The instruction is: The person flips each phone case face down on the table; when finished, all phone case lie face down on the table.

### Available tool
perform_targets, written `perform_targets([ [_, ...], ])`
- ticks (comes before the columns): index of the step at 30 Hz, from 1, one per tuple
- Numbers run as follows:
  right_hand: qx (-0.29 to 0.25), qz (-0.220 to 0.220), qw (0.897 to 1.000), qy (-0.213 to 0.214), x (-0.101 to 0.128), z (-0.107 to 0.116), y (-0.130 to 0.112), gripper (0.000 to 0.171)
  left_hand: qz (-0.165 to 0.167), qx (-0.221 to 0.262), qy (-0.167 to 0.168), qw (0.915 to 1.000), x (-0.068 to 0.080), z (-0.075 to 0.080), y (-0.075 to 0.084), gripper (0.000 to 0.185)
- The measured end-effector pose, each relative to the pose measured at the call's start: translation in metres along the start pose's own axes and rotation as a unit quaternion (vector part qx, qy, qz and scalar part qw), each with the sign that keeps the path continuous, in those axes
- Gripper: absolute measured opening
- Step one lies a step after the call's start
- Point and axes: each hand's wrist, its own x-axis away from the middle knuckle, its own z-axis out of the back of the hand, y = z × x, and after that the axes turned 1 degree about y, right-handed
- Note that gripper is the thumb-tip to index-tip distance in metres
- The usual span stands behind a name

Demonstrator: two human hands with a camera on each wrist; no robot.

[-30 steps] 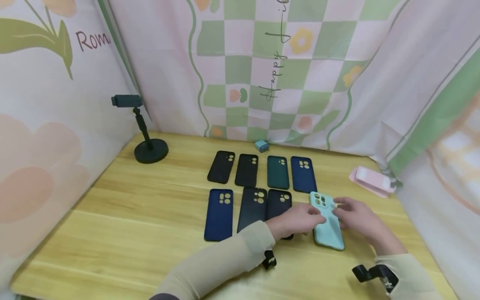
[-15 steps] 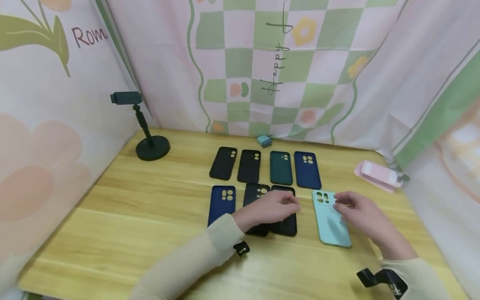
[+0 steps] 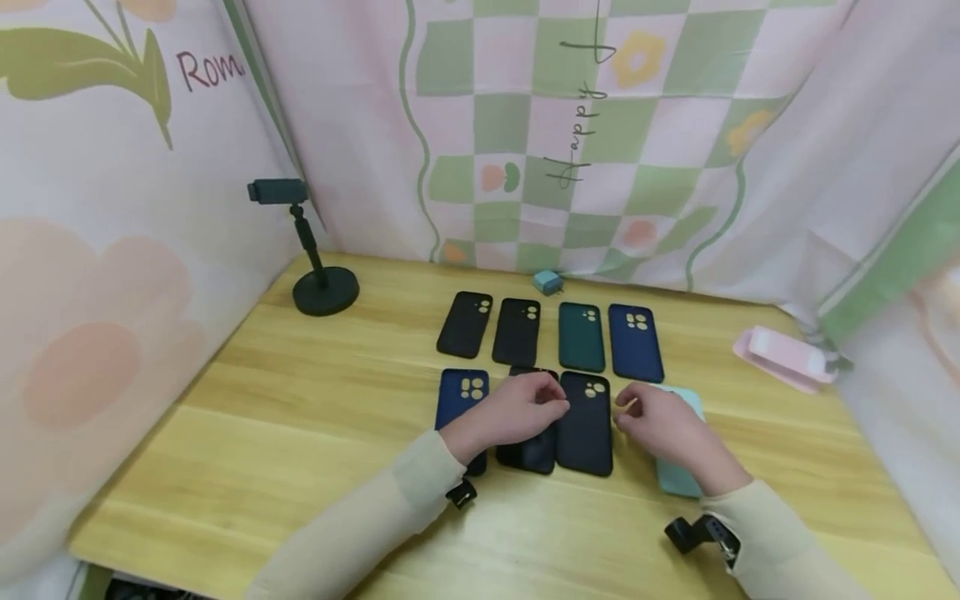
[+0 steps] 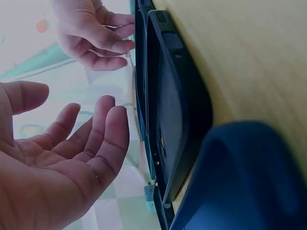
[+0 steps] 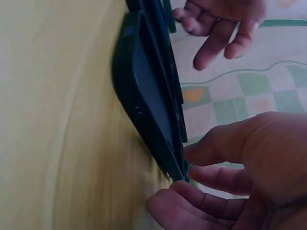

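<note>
In the head view, my left hand (image 3: pixel 517 408) hovers over a black phone case (image 3: pixel 528 457) in the front row, its fingers loosely bent and holding nothing. Just right of that lies a dark phone case (image 3: pixel 585 433), lens holes at its top. My right hand (image 3: pixel 671 429) is beside this dark case's right edge, fingertips very near it; whether they touch cannot be told. Beneath the right hand, partly hidden, is a mint phone case (image 3: pixel 681 481). The left forearm and hand partly cover a blue phone case (image 3: pixel 452 400). In the left wrist view, the left hand (image 4: pixel 72 158) is apart from the cases.
Behind is a second row: two black cases (image 3: pixel 465 325), a green case (image 3: pixel 581 337) and a blue case (image 3: pixel 636 342). A small blue charger plug (image 3: pixel 548 282) sits near the curtain. A black stand (image 3: pixel 326 291) is at back left, a pink-and-white holder (image 3: pixel 786 357) at right.
Both hands have left the mint case, which now lies on the table. My left hand moved left over the black case; my right hand followed leftward to the dark case's edge.
</note>
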Motion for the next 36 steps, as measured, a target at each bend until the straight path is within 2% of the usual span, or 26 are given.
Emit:
perform_targets([
  [4,0.009,-0.017,1.000,-0.019,-0.004,-0.002,0.001,0.022,0.001,0.007,-0.003,1.0000,-0.002,0.000,0.000,0.019],
  [7,-0.005,-0.025,0.999,-0.030,-0.007,-0.002,0.001,0.027,0.004,0.011,-0.008,0.9999,-0.003,0.000,-0.002,0.018],
  [11,-0.018,-0.027,0.999,-0.031,-0.012,0.000,-0.002,0.033,0.006,0.019,-0.011,0.9997,-0.004,0.003,-0.003,0.018],
  [17,-0.030,-0.025,0.998,-0.039,-0.019,-0.002,-0.006,0.030,0.016,0.042,-0.012,0.9989,-0.004,0.003,-0.005,0.015],
  [22,-0.024,-0.027,0.999,-0.036,-0.023,-0.007,-0.006,0.026,0.028,0.063,-0.018,0.9975,-0.003,0.000,-0.007,0.015],
  [28,-0.006,-0.036,0.999,-0.030,-0.027,-0.009,-0.008,0.025,0.023,0.068,-0.022,0.9972,-0.002,0.000,-0.008,0.018],
  [36,-0.023,-0.063,0.997,-0.030,-0.028,-0.013,-0.011,0.024,0.026,0.070,-0.030,0.9967,-0.002,0.001,-0.008,0.022],
])
